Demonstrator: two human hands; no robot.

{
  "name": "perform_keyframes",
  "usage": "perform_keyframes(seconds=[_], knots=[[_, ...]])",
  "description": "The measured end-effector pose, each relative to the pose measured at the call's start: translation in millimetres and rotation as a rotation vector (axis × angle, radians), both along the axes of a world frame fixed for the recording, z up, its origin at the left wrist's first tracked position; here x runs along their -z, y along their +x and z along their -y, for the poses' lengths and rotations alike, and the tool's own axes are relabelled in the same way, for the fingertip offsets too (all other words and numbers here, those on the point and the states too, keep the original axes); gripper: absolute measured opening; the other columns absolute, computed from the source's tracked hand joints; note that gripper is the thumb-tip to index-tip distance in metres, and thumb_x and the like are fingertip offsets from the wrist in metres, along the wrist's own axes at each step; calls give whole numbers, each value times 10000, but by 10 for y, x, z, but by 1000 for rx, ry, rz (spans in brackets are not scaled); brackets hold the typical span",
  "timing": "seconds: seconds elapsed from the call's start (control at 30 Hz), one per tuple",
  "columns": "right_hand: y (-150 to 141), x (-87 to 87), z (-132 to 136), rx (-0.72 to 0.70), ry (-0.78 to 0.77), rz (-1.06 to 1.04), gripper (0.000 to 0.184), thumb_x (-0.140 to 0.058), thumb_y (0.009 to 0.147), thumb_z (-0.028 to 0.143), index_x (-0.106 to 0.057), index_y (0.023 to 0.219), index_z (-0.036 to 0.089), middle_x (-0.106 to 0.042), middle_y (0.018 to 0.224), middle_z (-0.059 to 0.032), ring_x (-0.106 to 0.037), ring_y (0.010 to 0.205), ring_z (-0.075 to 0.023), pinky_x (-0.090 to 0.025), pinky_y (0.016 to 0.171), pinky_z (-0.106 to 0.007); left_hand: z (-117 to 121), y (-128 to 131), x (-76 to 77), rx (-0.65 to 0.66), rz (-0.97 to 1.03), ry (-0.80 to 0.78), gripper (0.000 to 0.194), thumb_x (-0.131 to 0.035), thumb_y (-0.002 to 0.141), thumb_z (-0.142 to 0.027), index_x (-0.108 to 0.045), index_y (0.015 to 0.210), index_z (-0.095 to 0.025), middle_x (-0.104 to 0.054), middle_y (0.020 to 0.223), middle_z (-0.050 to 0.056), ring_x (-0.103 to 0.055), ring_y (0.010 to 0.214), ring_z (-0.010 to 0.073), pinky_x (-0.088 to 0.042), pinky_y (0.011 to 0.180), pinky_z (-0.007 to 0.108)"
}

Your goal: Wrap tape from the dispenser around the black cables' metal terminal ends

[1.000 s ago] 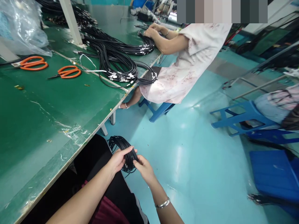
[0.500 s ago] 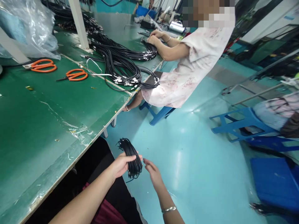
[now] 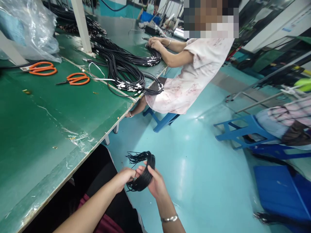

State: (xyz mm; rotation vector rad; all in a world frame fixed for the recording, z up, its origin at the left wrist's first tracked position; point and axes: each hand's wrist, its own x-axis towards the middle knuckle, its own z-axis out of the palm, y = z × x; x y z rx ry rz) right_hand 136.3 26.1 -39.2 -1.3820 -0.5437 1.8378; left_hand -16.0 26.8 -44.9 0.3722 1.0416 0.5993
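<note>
A curved bundle of thin black cables (image 3: 143,183) hangs in the air off the table's front edge, above the floor. My right hand (image 3: 156,183) is closed around the outer bend of it, thumb over the near side. At the bundle's lower left end, my left hand (image 3: 126,178) has its fingers closed on the cables; its fingertips are partly hidden. Loose cable ends (image 3: 136,157) fan out at the upper left.
The green table (image 3: 31,129) bears two orange-handled scissors (image 3: 43,68) (image 3: 78,79), piled black cables with white tags (image 3: 126,69) and a plastic bag (image 3: 31,29). A co-worker (image 3: 191,74) handles cables across the corner. Blue stools (image 3: 245,129) stand at right.
My right hand has come in from the right and taken hold of the cable bundle. The bundle has opened into a curve, and my left hand has shifted to its lower end.
</note>
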Motion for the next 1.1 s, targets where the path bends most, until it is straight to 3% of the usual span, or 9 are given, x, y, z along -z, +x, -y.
perform_keyframes(seconds=[0.07, 0.17, 0.47, 0.6, 0.73, 0.83, 1.0, 1.1], knots=[[103, 17, 13, 18, -40, 25, 449, -702, 651, 495, -604, 963, 188, -679, 663, -11, -633, 584, -175, -510, 597, -314, -54, -23, 18, -81, -89, -35, 177, -554, 845, -295, -599, 855, -124, -628, 845, 19, -597, 769, 138, -483, 716, 317], [186, 68, 10, -18, -115, 107, 377, -753, 610, 442, -600, 803, 156, -611, 509, 13, -522, 379, -117, -435, 406, -245, -121, -14, 23, -142, -173, -100, 260, -512, 878, -334, -553, 1041, -135, -602, 989, 50, -598, 823, 150, -509, 718, 337], [271, 60, -99, -118, -161, 354, 343, -647, 693, 487, -504, 595, 191, -510, 363, 44, -341, 252, -64, -234, 284, -192, -135, 129, 65, -45, -148, -251, 301, -524, 873, -317, -525, 1122, -148, -580, 1074, 68, -598, 875, 169, -523, 733, 358], [349, -32, -109, -136, -146, 434, 328, -611, 711, 489, -483, 607, 205, -498, 346, 63, -307, 230, -55, -197, 280, -182, -128, 135, 53, 32, -138, -289, 325, -487, 883, -389, -536, 1069, -126, -622, 915, 54, -617, 728, 144, -526, 648, 325], [239, -82, -74, -200, -109, 485, 324, -595, 712, 506, -489, 637, 209, -503, 330, 61, -325, 218, -72, -206, 271, -189, -119, 137, 15, 35, -103, -281, 532, -550, 770, -566, -533, 959, -69, -641, 613, 87, -642, 564, 234, -509, 530, 365], [49, -89, -52, -216, -60, 521, 344, -559, 725, 540, -475, 653, 214, -477, 310, 76, -331, 216, -76, -223, 273, -189, -124, 132, 4, 4, -44, -281, 564, -588, 704, -615, -542, 892, -84, -647, 561, 110, -658, 572, 274, -515, 538, 383], [-212, -169, 16, -237, 26, 539, 367, -522, 748, 571, -476, 697, 211, -474, 335, 88, -346, 240, -69, -219, 284, -179, -196, 81, 42, -132, 34, -272, 351, -517, 859, -419, -561, 1016, -109, -650, 902, 74, -640, 768, 171, -528, 689, 346], [-231, -280, 103, -255, 40, 536, 398, -518, 740, 607, -477, 719, 211, -477, 347, 85, -336, 241, -67, -207, 282, -180, -250, 45, 67, -204, 52, -270, 299, -517, 877, -329, -535, 1114, -148, -585, 1084, 68, -599, 898, 172, -517, 762, 371]])
